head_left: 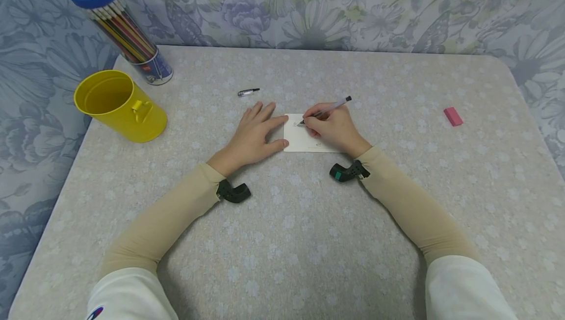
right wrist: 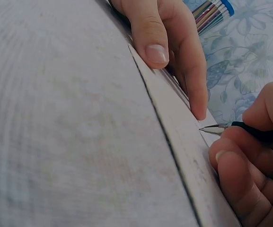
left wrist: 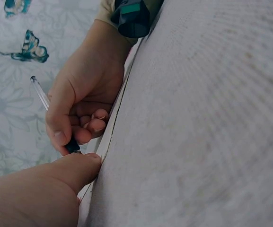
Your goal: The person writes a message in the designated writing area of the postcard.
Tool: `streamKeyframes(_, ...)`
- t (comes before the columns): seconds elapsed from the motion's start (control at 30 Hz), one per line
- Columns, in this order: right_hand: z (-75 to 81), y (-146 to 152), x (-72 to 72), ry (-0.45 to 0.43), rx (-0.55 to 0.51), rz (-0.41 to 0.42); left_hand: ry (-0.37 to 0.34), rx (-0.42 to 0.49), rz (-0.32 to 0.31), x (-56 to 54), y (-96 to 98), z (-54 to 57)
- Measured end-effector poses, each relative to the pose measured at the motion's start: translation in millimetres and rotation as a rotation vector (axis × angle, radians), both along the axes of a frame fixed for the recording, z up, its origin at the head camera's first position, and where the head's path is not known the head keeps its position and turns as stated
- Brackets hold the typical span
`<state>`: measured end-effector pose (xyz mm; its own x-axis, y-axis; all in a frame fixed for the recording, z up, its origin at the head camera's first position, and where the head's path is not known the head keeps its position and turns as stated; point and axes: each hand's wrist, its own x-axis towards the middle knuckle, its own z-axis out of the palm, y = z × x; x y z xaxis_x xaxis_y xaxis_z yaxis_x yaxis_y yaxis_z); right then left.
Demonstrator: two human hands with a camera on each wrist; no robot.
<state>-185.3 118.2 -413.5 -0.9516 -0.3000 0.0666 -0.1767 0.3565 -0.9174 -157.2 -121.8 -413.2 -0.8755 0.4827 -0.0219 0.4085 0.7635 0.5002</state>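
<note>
A small white card (head_left: 304, 138) lies on the table, with a few faint marks near its upper left and lower edge. My right hand (head_left: 333, 126) pinches a clear-barrelled pen (head_left: 328, 108) with a dark grip, its tip at the marks on the card. In the right wrist view the metal pen tip (right wrist: 213, 128) points at the card's surface. My left hand (head_left: 253, 136) lies with fingers spread, the thumb and index fingertip on the card's left edge. A pen cap (head_left: 248, 92) with a dark end lies beyond the left hand.
At the back left stand a yellow bucket (head_left: 150, 120) and a tall tube of pencils (head_left: 154, 68) with a blue lid. A pink eraser (head_left: 453, 117) lies far to the right. The patterned table (head_left: 282, 251) ends at a floral wall (head_left: 309, 11).
</note>
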Motion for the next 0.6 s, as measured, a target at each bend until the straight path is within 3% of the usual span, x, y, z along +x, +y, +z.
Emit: streamKeyframes(0.6, 1.8, -0.9, 0.8, 0.013, -0.019, -0.027, -0.005, -0.005, 0.000, -0.8, 0.6, 2.2)
